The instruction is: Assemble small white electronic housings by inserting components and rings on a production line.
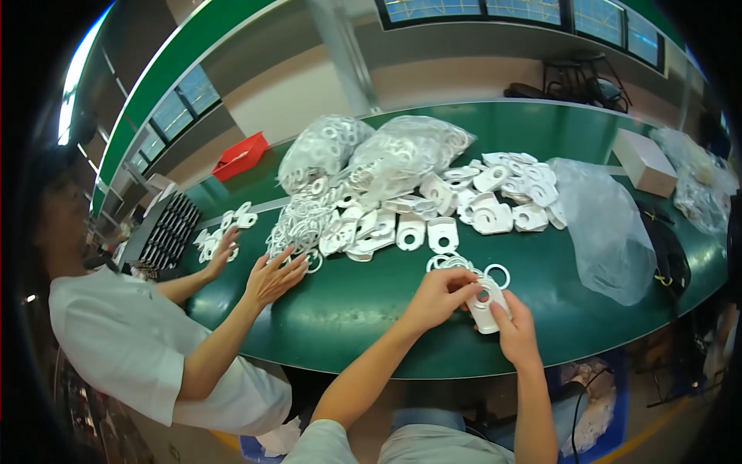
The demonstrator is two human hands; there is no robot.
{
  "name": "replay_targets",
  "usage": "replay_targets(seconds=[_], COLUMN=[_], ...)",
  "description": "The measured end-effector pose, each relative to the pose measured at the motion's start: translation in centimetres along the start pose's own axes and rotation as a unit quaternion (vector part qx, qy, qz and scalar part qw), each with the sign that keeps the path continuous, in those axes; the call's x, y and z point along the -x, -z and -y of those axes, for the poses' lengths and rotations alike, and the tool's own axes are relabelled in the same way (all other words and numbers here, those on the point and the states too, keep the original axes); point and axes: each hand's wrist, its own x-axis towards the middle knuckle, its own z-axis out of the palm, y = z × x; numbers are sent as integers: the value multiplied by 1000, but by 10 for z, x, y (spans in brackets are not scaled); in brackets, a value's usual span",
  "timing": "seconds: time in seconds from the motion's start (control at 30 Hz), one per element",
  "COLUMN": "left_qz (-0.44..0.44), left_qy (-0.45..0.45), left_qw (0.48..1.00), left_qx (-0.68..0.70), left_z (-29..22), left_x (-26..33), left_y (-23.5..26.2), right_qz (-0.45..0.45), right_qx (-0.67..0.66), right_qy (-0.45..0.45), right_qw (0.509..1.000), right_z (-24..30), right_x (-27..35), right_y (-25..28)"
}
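Near the table's front edge, my right hand (518, 328) grips a white plastic cover (487, 319), oblong with a round hole toward its far end. The fingers of my left hand (439, 297) are closed on the same cover at its far left, thumb beside the hole. Whether a ring is also pinched there is too small to tell. Just beyond my fingers lie several loose white rings (448, 261), and one separate ring (497, 276) rests next to the cover's far end. More white covers (443, 234) are heaped farther back on the green table (363, 298).
On my left, a co-worker's open hands (274, 280) hover by a pile of white rings (297, 224). Filled clear bags (410, 147) stand behind the heap. An empty-looking plastic bag (607, 240), a carton (645, 162), a red tray (240, 157) and a black rack (166, 232) lie around.
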Motion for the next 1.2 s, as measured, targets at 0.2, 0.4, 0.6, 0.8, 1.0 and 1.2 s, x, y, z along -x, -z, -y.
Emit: replay_targets(seconds=[0.2,0.4,0.6,0.8,1.0,1.2], left_qz=[38,33,30,43,41,42], left_qy=[-16,-5,-22,3,-17,-22], left_qw=[999,998,998,998,999,997], left_qx=[-4,-53,-53,35,18,61], left_z=[-4,-9,-7,0,2,0], left_x=[6,7,8,9,5,4], left_y=[2,-3,-1,2,3,-6], right_qz=[-25,-28,-30,-20,-37,-69], right_qx=[-19,-10,-2,-47,-37,-36], right_qy=[-2,9,26,-14,14,-5], right_qw=[1000,1000,999,999,999,997], right_z=[1,1,6,7,-3,3], right_x=[1,-1,0,2,-1,-3], right_y=[-5,-4,-8,-6,1,4])
